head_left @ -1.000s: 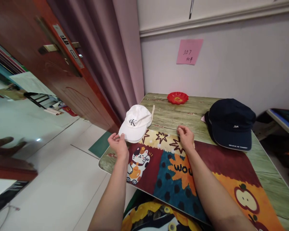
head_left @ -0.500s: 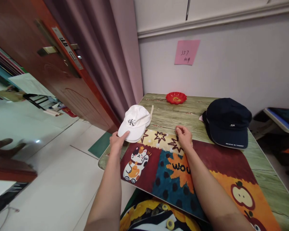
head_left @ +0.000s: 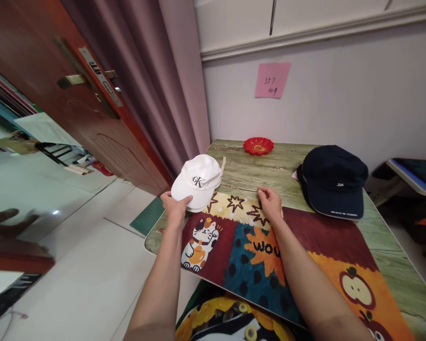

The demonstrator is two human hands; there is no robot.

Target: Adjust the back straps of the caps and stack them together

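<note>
A white cap (head_left: 202, 175) with dark letters on its front is at the table's left side, its brim towards me. My left hand (head_left: 174, 207) grips the brim's left edge, thumb on top. My right hand (head_left: 270, 202) is over the upper edge of the colourful mat (head_left: 213, 258), its fingers curled together; whether anything is between them is too small to tell. A dark blue cap (head_left: 335, 177) sits on the right part of the table, apart from both hands.
A red scalloped dish (head_left: 258, 146) stands near the back edge of the wooden-patterned table (head_left: 262, 170). A pink note (head_left: 272, 80) is on the wall. To the left are a purple curtain (head_left: 163, 71) and a brown door (head_left: 102, 128).
The white cap has shifted slightly left with my left hand, and its front has turned a little. My right hand has hardly moved.
</note>
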